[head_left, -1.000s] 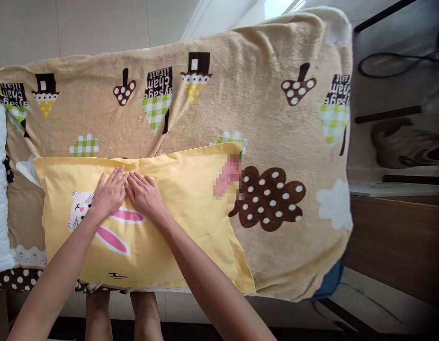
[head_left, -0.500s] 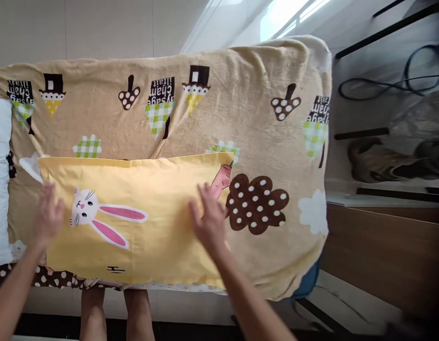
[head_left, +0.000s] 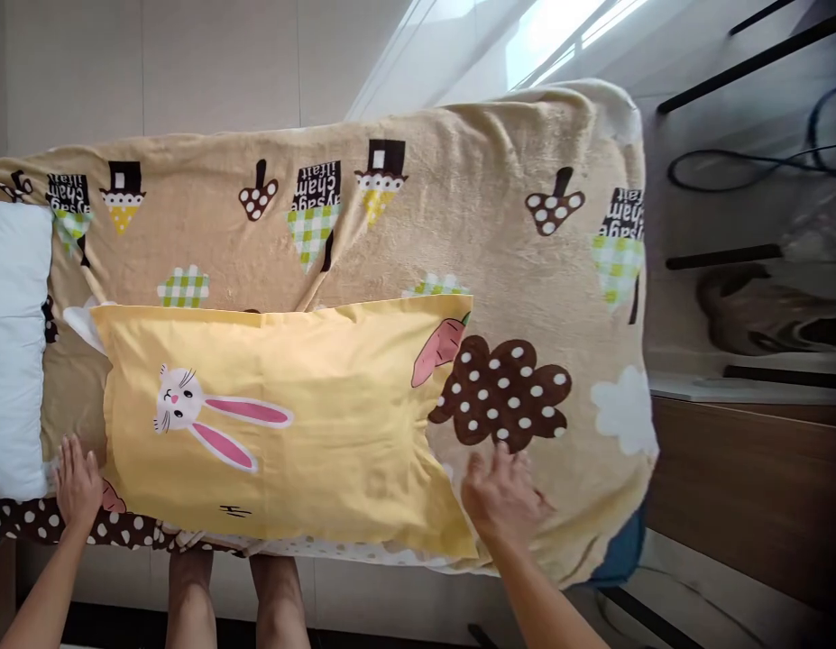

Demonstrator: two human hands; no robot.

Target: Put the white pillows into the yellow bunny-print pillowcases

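A yellow pillowcase (head_left: 343,406) with a printed rabbit and pink carrots lies flat on a tan patterned blanket (head_left: 445,216). Just off its left end, near the lower corner, my left hand (head_left: 78,478) rests on the blanket with fingers stretched out. Beyond the opposite end, my right hand (head_left: 504,496) is over the blanket, below the brown polka-dot flower print. Its fingers are apart and slightly bent, and it holds nothing. Neither hand grips the pillowcase. The pillowcase's right edge curves inward between its corners.
A white pillow (head_left: 13,351) lies at the left end of the bed. To the right stand a wooden cabinet (head_left: 748,487), dark metal bars (head_left: 721,257) and a looped cable (head_left: 721,171) on the floor. My legs (head_left: 279,595) are against the near side of the bed.
Both hands have moved outward and down, from above the pillowcase to the blanket past its two ends. The whole view has shifted slightly, with the bed appearing further right.
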